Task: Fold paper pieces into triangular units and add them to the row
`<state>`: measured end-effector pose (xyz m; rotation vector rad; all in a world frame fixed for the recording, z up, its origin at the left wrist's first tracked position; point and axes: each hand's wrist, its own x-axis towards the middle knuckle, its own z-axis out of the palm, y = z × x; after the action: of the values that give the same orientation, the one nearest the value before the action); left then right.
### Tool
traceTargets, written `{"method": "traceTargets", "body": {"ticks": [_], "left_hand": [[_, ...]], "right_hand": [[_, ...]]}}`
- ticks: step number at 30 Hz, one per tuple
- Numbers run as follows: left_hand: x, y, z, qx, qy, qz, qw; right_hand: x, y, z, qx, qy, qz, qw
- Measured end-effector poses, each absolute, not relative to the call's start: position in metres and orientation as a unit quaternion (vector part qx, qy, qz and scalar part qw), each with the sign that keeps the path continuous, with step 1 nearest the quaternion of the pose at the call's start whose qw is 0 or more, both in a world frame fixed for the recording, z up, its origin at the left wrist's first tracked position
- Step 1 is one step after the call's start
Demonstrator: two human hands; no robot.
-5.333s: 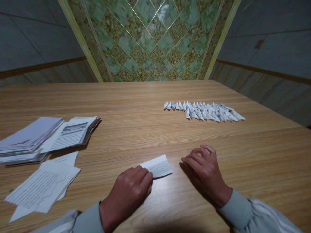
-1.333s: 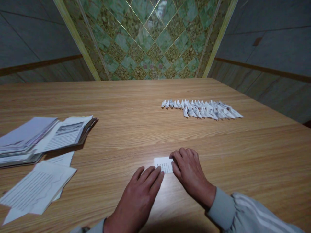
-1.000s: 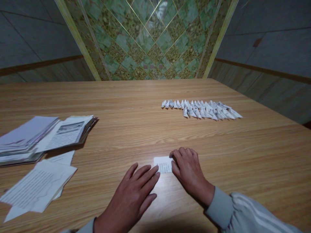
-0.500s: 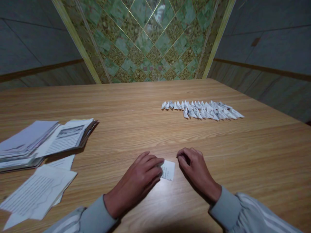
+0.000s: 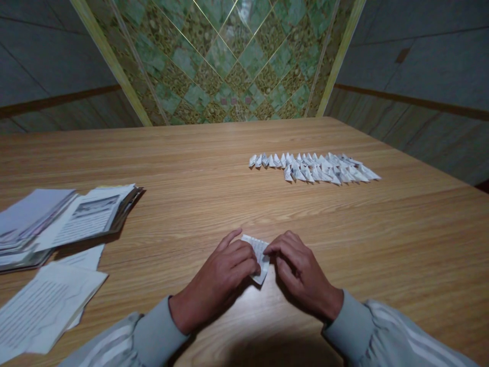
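Note:
A small folded piece of printed paper [image 5: 260, 248] lies tilted on the table between my two hands. My left hand [image 5: 229, 267] has its fingers closed over the paper's left side, with the thumb hidden beneath the hand. From the right, my right hand [image 5: 300, 265] meets the paper's edge with curled fingers, the index fingertip touching it. Its thumb is bent in below. Part of the paper is covered by the left fingers.
Two rows of small folded paper pieces [image 5: 313, 168] stand towards the back right of the wooden table [image 5: 183, 204]. At left are a stack of papers and booklets [image 5: 91, 214] and loose printed sheets [image 5: 49, 300]. A tiled wall [image 5: 229, 61] rises behind the table.
The folded paper has turned to a slant and moved slightly left. My right hand has come left from beside the paper to its edge. The whole view has shifted slightly.

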<state>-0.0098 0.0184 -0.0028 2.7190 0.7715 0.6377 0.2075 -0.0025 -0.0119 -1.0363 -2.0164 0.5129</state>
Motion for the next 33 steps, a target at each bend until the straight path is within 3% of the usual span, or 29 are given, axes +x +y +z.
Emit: {"method": "traceTargets", "body": {"ticks": [8, 19, 33], "left_hand": [[-0.026, 0.000, -0.008, 0.920, 0.292, 0.225, 0.134], [-0.025, -0.013, -0.018, 0.855, 0.418, 0.215, 0.220], [-0.017, -0.004, -0.013, 0.856, 0.486, 0.102, 0.141]], "right_hand": [[0.206, -0.007, -0.021, -0.409, -0.861, 0.151, 0.261], [0.200, -0.012, -0.015, -0.431, -0.852, 0.186, 0.232], [0.195, -0.010, -0.018, -0.478, -0.814, 0.224, 0.242]]}}
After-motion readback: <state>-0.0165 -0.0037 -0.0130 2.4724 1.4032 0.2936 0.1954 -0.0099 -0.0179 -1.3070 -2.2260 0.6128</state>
